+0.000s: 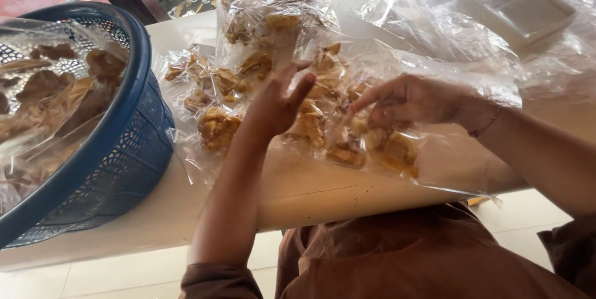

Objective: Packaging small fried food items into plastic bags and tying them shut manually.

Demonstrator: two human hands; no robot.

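Observation:
A clear plastic bag [434,162] half filled with golden fried snack pieces [385,147] lies on the cream table [310,193] in front of me. My right hand [413,99] is inside the bag's mouth, fingers pinched over the pieces. My left hand [279,101] is raised at the bag's left edge with fingers spread, touching the plastic; whether it grips the film is unclear. Behind my hands lie more filled clear bags [214,97] of the same snacks, and a taller stack of them [273,7] stands further back.
A large blue plastic basket [133,144], lined with clear plastic and full of loose fried pieces [56,94], stands at the left table edge. Crumpled clear plastic and a stack of clear trays [515,4] sit at the back right. Tiled floor shows below.

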